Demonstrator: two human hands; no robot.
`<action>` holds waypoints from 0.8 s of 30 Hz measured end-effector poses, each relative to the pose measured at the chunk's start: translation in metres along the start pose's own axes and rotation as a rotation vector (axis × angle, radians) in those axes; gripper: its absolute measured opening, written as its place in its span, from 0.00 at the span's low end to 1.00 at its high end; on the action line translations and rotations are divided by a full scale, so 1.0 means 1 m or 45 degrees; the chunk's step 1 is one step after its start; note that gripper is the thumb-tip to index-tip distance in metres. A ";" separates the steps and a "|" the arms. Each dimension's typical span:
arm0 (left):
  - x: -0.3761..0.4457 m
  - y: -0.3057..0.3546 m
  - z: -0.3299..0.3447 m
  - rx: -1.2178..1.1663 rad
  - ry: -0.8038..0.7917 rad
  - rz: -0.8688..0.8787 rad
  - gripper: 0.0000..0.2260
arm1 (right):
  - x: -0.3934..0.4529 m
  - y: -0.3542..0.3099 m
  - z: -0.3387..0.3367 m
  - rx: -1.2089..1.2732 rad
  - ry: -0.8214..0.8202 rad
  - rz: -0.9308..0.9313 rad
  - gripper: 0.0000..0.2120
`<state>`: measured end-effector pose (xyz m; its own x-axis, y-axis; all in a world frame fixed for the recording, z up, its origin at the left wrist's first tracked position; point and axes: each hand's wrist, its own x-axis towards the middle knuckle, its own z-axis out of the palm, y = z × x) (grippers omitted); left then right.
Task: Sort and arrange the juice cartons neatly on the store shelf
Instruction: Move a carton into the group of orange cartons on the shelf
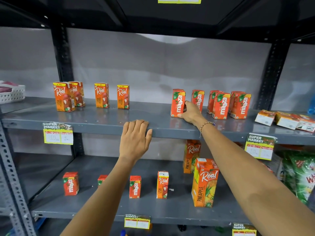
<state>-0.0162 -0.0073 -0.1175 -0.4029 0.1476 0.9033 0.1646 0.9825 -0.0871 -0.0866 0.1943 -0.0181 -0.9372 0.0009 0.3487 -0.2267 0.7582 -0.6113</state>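
Note:
On the upper grey shelf (95, 122) several small orange Real litchi cartons (101, 95) stand at the left. Several red Maaza cartons (221, 105) stand at the right. My right hand (190, 113) grips the leftmost Maaza carton (177, 102) from its right side, thumb at its base. My left hand (135, 138) rests flat over the shelf's front edge, holding nothing. On the lower shelf (119, 211) stand small Maaza cartons (70, 183), one small Real litchi carton (162, 184) and two tall Real pineapple cartons (205, 183).
Several small cartons (284, 119) lie flat at the upper shelf's right end. A white basket (12, 93) sits at the far left. Green packets (301, 174) fill the lower right. Yellow price tags (58, 133) hang on the shelf edges. Dark steel uprights (59, 53) frame the bay.

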 end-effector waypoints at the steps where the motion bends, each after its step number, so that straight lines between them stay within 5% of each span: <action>1: 0.000 0.000 -0.001 -0.004 -0.006 -0.005 0.18 | -0.001 -0.001 0.000 -0.001 0.000 -0.001 0.29; 17: 0.000 0.003 -0.005 -0.085 -0.096 -0.056 0.17 | -0.017 0.008 -0.013 0.225 -0.060 0.129 0.33; 24: 0.008 0.045 -0.006 -0.217 -0.050 -0.034 0.17 | -0.056 0.071 -0.066 0.457 0.533 0.107 0.11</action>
<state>-0.0065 0.0373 -0.1113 -0.4436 0.1292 0.8869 0.3022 0.9532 0.0123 -0.0323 0.2914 -0.0339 -0.7871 0.3666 0.4961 -0.3001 0.4751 -0.8272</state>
